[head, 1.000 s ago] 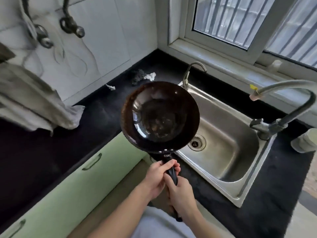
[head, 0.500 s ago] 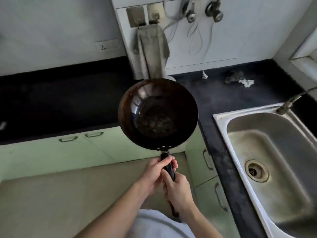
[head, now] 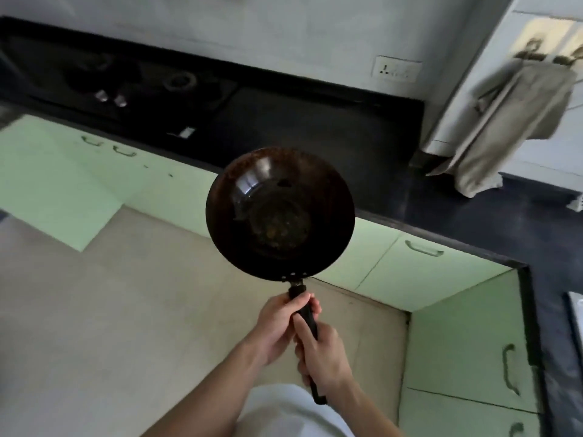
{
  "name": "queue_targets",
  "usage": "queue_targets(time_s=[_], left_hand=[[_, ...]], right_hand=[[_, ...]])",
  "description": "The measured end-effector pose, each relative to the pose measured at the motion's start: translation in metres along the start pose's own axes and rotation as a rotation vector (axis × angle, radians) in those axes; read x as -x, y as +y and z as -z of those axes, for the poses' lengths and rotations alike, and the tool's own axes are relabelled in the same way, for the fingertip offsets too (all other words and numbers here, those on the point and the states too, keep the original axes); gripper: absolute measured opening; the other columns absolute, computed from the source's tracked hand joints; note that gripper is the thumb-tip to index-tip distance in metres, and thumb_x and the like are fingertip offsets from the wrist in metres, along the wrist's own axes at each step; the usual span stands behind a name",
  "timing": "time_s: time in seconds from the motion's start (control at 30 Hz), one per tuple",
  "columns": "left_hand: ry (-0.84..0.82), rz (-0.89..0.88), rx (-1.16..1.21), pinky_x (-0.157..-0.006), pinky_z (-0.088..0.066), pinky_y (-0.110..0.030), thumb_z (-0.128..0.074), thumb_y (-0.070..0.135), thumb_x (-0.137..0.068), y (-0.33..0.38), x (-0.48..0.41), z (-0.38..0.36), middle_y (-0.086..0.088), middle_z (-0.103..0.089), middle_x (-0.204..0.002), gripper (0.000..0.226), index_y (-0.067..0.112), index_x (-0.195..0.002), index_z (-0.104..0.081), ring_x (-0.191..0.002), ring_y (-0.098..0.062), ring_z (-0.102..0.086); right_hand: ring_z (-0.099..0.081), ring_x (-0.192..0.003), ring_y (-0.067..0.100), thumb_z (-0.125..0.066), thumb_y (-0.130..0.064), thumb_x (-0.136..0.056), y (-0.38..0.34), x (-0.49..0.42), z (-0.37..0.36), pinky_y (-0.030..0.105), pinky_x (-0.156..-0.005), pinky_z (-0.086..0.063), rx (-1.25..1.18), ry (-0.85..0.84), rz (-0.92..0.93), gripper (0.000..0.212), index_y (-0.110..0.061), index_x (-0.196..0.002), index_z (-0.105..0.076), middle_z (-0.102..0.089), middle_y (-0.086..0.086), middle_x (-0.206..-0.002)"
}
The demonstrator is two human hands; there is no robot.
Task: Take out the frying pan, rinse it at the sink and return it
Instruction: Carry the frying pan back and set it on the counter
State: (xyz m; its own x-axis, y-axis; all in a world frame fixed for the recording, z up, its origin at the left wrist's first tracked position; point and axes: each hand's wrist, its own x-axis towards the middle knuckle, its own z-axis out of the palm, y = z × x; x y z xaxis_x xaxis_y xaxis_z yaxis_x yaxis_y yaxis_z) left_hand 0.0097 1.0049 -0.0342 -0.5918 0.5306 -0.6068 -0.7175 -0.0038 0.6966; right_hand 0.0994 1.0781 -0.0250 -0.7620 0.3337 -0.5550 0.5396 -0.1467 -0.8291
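I hold a dark round frying pan (head: 279, 212) out in front of me, level, above the floor and the edge of the green cabinets. Its inside looks wet and shiny with brownish marks at the bottom. My left hand (head: 277, 326) grips the black handle close to the pan. My right hand (head: 325, 357) grips the same handle further back, and the handle's end pokes out below it. Only a sliver of the steel sink (head: 575, 313) shows at the right edge.
A black countertop (head: 315, 127) runs along the wall with a gas hob (head: 126, 80) at the left. Pale green cabinet doors (head: 419, 272) line the corner. A grey cloth (head: 511, 121) hangs at the upper right. A wall socket (head: 397, 70) sits above the counter.
My view has swung left, away from the sink and window toward the hob and cabinets. The pan stays in both hands at the same distance in front of me.
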Motion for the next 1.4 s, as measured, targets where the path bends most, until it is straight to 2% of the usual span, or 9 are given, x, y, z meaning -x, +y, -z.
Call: queue_targets(time_s=[0.2, 0.37, 0.53, 0.63, 0.77, 1.0, 1.1, 1.2, 1.4], left_hand=[[0.103, -0.061, 0.045, -0.042, -0.038, -0.022, -0.056, 0.020, -0.096, 0.033, 0.026, 0.117, -0.007, -0.066, -0.077, 0.018, 0.006, -0.090, -0.066, -0.063, -0.018, -0.060], [0.212, -0.131, 0.178, -0.057, -0.044, -0.026, -0.060, 0.019, -0.094, 0.055, 0.049, 0.200, -0.012, -0.066, -0.080, 0.017, 0.005, -0.088, -0.069, -0.071, -0.022, -0.061], [0.346, -0.187, 0.288, -0.051, -0.044, -0.025, -0.059, 0.016, -0.095, 0.068, 0.068, 0.261, -0.012, -0.067, -0.080, 0.018, 0.003, -0.089, -0.069, -0.070, -0.022, -0.062], [0.423, -0.224, 0.383, -0.060, -0.049, -0.027, -0.059, 0.014, -0.094, 0.076, 0.076, 0.294, -0.014, -0.067, -0.082, 0.018, -0.001, -0.090, -0.068, -0.073, -0.022, -0.063], [0.491, -0.268, 0.444, -0.047, -0.046, -0.022, -0.056, 0.014, -0.096, 0.098, 0.081, 0.336, -0.017, -0.063, -0.083, 0.020, -0.004, -0.096, -0.064, -0.070, -0.023, -0.060], [0.619, -0.377, 0.549, -0.045, -0.047, -0.023, -0.055, 0.014, -0.096, 0.163, 0.075, 0.432, -0.018, -0.063, -0.089, 0.022, -0.005, -0.105, -0.061, -0.076, -0.023, -0.063], [0.689, -0.424, 0.588, -0.049, -0.049, -0.021, -0.054, 0.012, -0.097, 0.199, 0.068, 0.476, -0.019, -0.062, -0.091, 0.021, -0.006, -0.106, -0.060, -0.079, -0.023, -0.063], [0.738, -0.477, 0.642, -0.059, -0.053, -0.023, -0.055, 0.013, -0.096, 0.228, 0.064, 0.513, -0.018, -0.062, -0.092, 0.022, -0.006, -0.106, -0.060, -0.081, -0.023, -0.064], [0.791, -0.519, 0.725, -0.069, -0.055, -0.026, -0.056, 0.013, -0.096, 0.261, 0.061, 0.568, -0.017, -0.064, -0.091, 0.023, -0.006, -0.107, -0.060, -0.085, -0.024, -0.063]], right_hand=[[-0.043, -0.036, 0.016, -0.050, -0.034, -0.101, -0.017, -0.024, -0.113, 0.028, -0.036, -0.039, 0.114, -0.143, -0.019, 0.040, -0.008, -0.071, -0.055, -0.050, -0.001, -0.049], [-0.043, -0.036, 0.014, -0.048, -0.031, -0.102, -0.036, -0.032, -0.198, 0.026, -0.035, -0.038, 0.174, -0.275, -0.038, 0.038, -0.006, -0.074, -0.055, -0.051, 0.003, -0.053], [-0.044, -0.037, 0.013, -0.047, -0.034, -0.102, -0.049, -0.043, -0.264, 0.028, -0.037, -0.039, 0.308, -0.392, -0.055, 0.038, -0.007, -0.077, -0.057, -0.053, 0.002, -0.054], [-0.044, -0.037, 0.013, -0.048, -0.035, -0.101, -0.056, -0.052, -0.299, 0.028, -0.038, -0.038, 0.362, -0.456, -0.051, 0.039, -0.008, -0.076, -0.056, -0.052, 0.003, -0.055], [-0.043, -0.036, 0.015, -0.048, -0.036, -0.101, -0.069, -0.073, -0.346, 0.027, -0.038, -0.038, 0.435, -0.556, -0.007, 0.042, -0.009, -0.070, -0.055, -0.053, 0.006, -0.053], [-0.045, -0.039, 0.018, -0.050, -0.037, -0.100, -0.108, -0.135, -0.455, 0.028, -0.041, -0.040, 0.486, -0.716, 0.067, 0.040, -0.012, -0.069, -0.056, -0.054, 0.002, -0.052], [-0.043, -0.038, 0.016, -0.050, -0.036, -0.100, -0.133, -0.164, -0.505, 0.027, -0.040, -0.038, 0.471, -0.808, 0.068, 0.040, -0.012, -0.069, -0.055, -0.052, -0.001, -0.050], [-0.045, -0.037, 0.015, -0.050, -0.036, -0.101, -0.157, -0.185, -0.549, 0.027, -0.039, -0.040, 0.507, -0.892, 0.115, 0.040, -0.010, -0.070, -0.055, -0.053, -0.001, -0.050], [-0.045, -0.037, 0.015, -0.049, -0.034, -0.101, -0.181, -0.213, -0.612, 0.028, -0.039, -0.041, 0.573, -0.978, 0.154, 0.040, -0.009, -0.072, -0.056, -0.053, 0.002, -0.051]])
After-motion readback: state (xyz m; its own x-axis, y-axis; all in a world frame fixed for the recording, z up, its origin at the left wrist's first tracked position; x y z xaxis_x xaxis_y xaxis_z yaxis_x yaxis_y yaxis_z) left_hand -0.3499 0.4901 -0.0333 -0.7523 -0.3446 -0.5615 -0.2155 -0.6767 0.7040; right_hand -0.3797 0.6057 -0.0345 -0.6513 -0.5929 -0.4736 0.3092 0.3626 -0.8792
